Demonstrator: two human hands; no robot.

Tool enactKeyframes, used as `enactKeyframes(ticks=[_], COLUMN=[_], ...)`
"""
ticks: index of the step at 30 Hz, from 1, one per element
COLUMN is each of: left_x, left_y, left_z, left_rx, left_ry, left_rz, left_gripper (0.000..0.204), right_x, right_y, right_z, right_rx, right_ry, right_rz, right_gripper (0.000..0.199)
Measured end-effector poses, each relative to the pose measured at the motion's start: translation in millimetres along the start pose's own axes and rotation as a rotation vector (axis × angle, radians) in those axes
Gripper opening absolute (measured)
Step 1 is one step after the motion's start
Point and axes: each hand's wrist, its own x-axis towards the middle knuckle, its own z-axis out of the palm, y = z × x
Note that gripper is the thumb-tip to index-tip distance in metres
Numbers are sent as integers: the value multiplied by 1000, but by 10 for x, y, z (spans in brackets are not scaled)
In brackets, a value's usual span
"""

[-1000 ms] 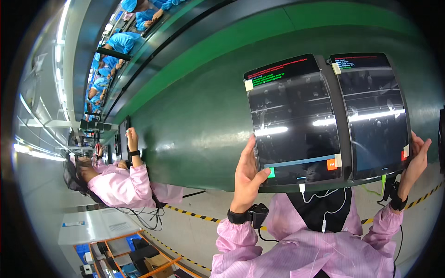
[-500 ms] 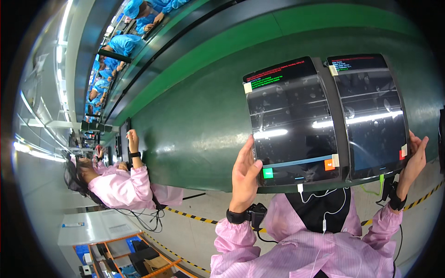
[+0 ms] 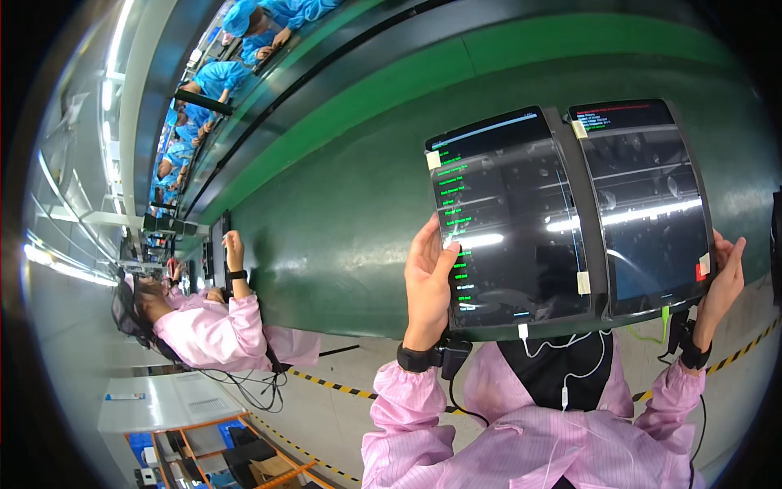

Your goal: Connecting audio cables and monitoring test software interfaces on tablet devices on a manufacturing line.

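Note:
Two dark tablets lie side by side on a dark grey board over the bench. The left tablet [image 3: 521, 196] shows a column of green text lines, and the right tablet [image 3: 643, 167] has text at its top and a red patch low at the right. Bits of pale tape sit on both. My left hand [image 3: 428, 285] grips the left tablet's left edge, its thumb over the screen. Along the right tablet's right edge my right hand [image 3: 722, 277] holds on, fingers behind it partly hidden. A white cable [image 3: 524, 332] and a green cable [image 3: 665, 314] plug into the near edges.
The green bench [image 3: 342, 220] runs off to the left. A person in pink [image 3: 212, 322] works at its far left, and several people in blue [image 3: 220, 77] sit across a line. Below left stands an orange-framed shelf [image 3: 220, 448] with boxes. Striped tape [image 3: 342, 385] marks the floor.
The left tablet's screen has switched from red and green text with green and orange buttons to a list of green lines. My left thumb has moved up over its screen edge.

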Motion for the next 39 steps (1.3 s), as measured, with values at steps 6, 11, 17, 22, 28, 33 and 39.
enactKeyframes(ticks=[6,11,17,22,28,33,39], left_x=[9,-3,-24,-56,-80,-53,-24], left_y=[-14,2,35,14,-1,32,11], left_z=[-6,-11,-1,-41,61,25,-4], left_rx=[-68,-43,-58,-79,94,22,-88], left_ry=[84,102,59,6,10,23,44], left_rz=[-60,-30,-51,-36,93,8,-48], left_gripper=[40,38,43,45,46,46,46], right_x=[15,-21,-58,-56,-54,-49,-55], right_y=[9,-13,-65,-64,-65,-63,-74], right_z=[10,31,95,89,126,113,124], right_rx=[31,25,7,8,-5,-18,-4], right_ry=[-14,-16,9,11,15,18,-25], right_rz=[7,-20,-35,-35,-77,-75,-82], right_gripper=[42,41,41,42,42,41,41])
